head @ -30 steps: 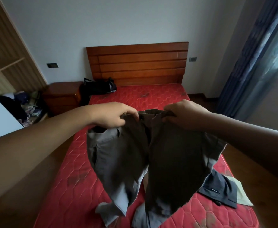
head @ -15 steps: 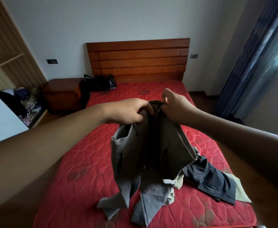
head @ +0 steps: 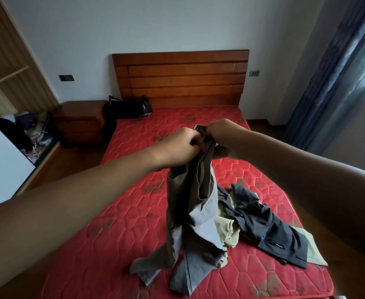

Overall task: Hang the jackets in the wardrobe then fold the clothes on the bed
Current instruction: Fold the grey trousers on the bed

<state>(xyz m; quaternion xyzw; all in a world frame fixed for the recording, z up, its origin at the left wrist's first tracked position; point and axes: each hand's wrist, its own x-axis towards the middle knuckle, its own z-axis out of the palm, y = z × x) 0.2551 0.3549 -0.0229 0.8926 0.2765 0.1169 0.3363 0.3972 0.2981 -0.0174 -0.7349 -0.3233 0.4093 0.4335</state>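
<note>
both hands, left hand point(head: 180, 147) and right hand point(head: 222, 137), clench the bunched waistband of the grey trousers point(head: 193, 203) side by side; the legs hang below the fingers onto the red mattress point(head: 116, 212). just right of the legs lie a dark garment point(head: 263, 223) and a pale green cloth point(head: 228, 231). beyond the knuckles, a black bag point(head: 129, 107) sits by the headboard point(head: 180, 76).

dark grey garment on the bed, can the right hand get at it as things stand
Probably not yet: the right hand grips the grey trousers with the left hand. The dark grey garment lies mostly uncovered on the mattress, so letting go should free it.
</note>
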